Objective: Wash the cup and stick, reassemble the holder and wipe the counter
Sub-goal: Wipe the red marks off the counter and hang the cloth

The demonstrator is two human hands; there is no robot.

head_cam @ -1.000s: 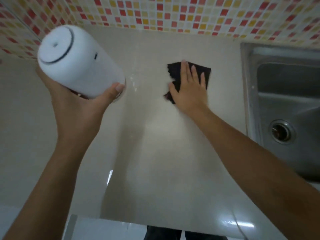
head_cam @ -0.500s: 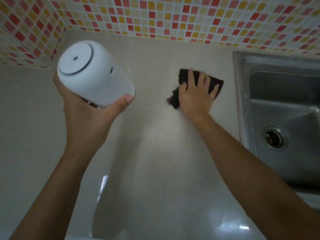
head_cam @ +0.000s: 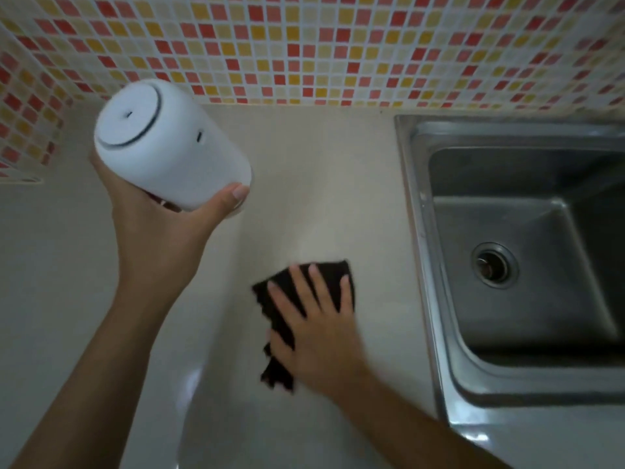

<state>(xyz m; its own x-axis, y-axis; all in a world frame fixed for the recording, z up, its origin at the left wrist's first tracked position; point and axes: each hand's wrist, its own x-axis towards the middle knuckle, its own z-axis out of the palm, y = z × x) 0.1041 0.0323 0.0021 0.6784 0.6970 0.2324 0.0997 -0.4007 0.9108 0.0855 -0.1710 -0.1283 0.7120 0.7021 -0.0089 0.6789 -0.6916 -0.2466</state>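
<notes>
wiping stage, entry as follows. right hand (head_cam: 316,328): flat, fingers spread, palm pressing a dark cloth (head_cam: 306,311) onto the pale counter (head_cam: 321,198), just left of the steel sink (head_cam: 527,265); not closed round the cloth, only bearing down on it. left hand (head_cam: 159,228): curled round a white cylindrical holder (head_cam: 169,143), thumb on its lower edge, lifting it clear of the counter and tilting it so that one flat round end with a dark ring faces the camera.

progress, judged: the holder reads as one closed piece, which suggests that washing and reassembly are done; the counter wipe is under way and appears to be the last item. left to do, presumably: finish the wipe, including the patch under the raised holder, and set the holder down.

location of task items: holder in the air above the counter's left part, near the mosaic tile wall (head_cam: 338,45); cup and stick not separately visible, possibly inside the holder, which cannot be confirmed.

not legible: the holder's far end, hidden behind the left palm; a dark reddish trace at that palm, unidentified; whether the counter is wet or already dry, beyond a few glossy reflections; the sink's right part, cut off by the frame; the right hand and cloth are somewhat blurred.
</notes>
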